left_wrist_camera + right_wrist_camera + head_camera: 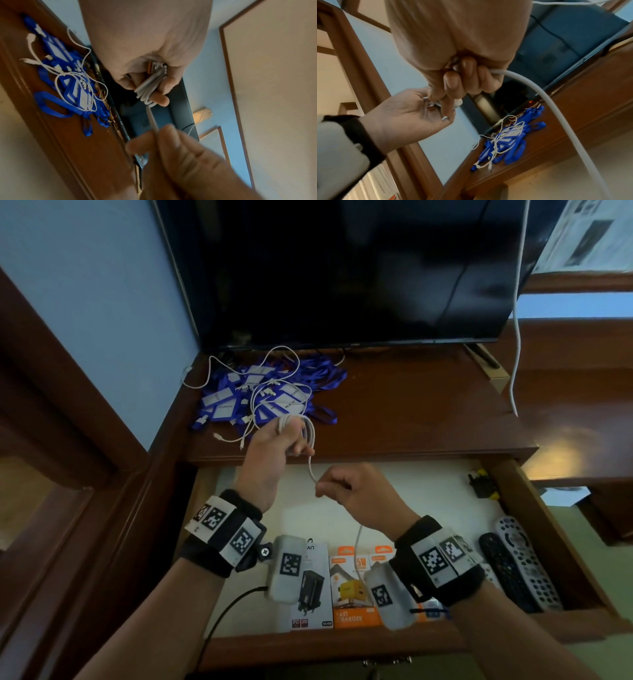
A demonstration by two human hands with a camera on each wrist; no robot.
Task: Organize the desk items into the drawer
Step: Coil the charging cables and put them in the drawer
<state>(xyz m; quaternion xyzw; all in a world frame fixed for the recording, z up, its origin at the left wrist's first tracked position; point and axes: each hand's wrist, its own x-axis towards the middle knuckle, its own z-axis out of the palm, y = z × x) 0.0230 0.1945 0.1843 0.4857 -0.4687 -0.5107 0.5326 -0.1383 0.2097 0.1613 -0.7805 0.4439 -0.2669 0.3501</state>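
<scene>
My left hand (286,440) grips a coil of white cable (305,433) wound round its fingers, above the front edge of the desk; the coil (150,83) shows its metal plug end in the left wrist view. My right hand (337,486) pinches the same cable's loose run (556,112) just below, over the open drawer (520,498). The free tail hangs down into the drawer. On the desk top behind lies a pile of blue lanyards with badge holders (267,392), with thin white cables (284,392) tangled on it.
Inside the drawer lie boxed chargers (352,587) at the front, remote controls (520,563) at the right and a black plug (481,484) at the back right. A dark screen (359,268) stands at the desk's rear. A white cord (517,337) hangs on the right.
</scene>
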